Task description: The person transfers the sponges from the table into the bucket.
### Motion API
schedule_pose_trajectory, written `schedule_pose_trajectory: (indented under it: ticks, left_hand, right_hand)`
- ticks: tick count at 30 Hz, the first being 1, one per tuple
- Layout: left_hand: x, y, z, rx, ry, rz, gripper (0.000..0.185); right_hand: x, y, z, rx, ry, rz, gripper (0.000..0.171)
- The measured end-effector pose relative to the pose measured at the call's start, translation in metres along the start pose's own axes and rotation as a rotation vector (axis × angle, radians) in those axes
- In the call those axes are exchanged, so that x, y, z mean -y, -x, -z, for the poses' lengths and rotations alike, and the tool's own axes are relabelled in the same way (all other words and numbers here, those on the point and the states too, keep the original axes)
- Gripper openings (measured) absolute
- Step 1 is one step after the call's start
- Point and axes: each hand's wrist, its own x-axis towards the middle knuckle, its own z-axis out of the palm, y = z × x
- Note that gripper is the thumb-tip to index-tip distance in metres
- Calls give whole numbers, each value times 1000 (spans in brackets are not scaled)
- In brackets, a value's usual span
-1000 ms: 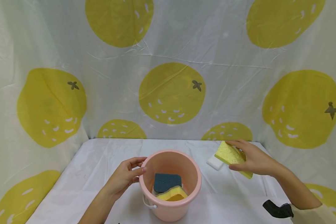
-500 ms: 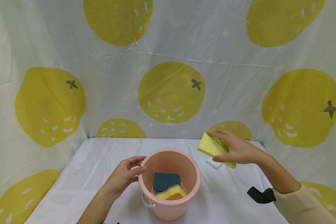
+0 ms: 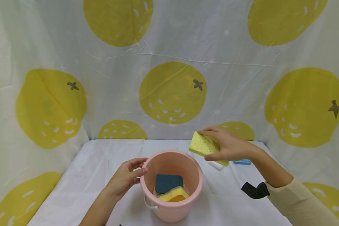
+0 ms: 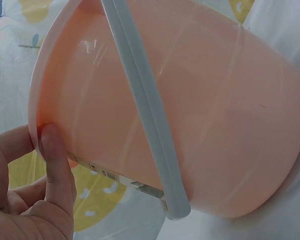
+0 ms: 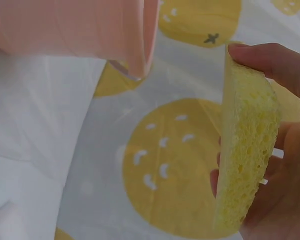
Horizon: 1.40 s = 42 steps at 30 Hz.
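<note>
A pink bucket (image 3: 172, 213) stands in front of me, with a dark blue-green scouring-faced sponge (image 3: 169, 183) and a curved yellow sponge (image 3: 173, 195) inside. My left hand (image 3: 126, 178) pinches the left side of its rim, the thumb tip on the outer face in the left wrist view, near the white handle (image 4: 147, 107). Just past the bucket's right rim, raised above the table, my right hand (image 3: 228, 147) grips a porous yellow sponge (image 3: 204, 145) between thumb and fingers. That sponge (image 5: 249, 140) appears nearly edge-on beside the bucket in the right wrist view.
On the white-covered table (image 3: 101, 150), a white block (image 3: 217, 165) lies to the right, partly under the raised sponge. A flat blue piece (image 3: 242, 162) shows beyond my right forearm. A lemon-printed curtain (image 3: 175, 47) encloses the back and sides.
My right hand has carried the yellow sponge left and upward toward the bucket, uncovering the blue piece behind. My left hand and the bucket have stayed in place.
</note>
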Motion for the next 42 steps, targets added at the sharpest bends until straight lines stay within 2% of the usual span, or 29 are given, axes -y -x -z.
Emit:
schedule_pose_trajectory:
  ticks: [23,34,42]
  left_hand:
    - [-4,-5,-1,14,10,-5,54]
    - [-4,-6,-2,8,13,5,54]
    - [-3,1,-1,-18,-8,34,56]
  right_hand:
    - [28,-30,-4,123,-22,67,85]
    - [40,-46,-18,201,-46,133,84]
    - [53,-60,-30,267,-65,194,84]
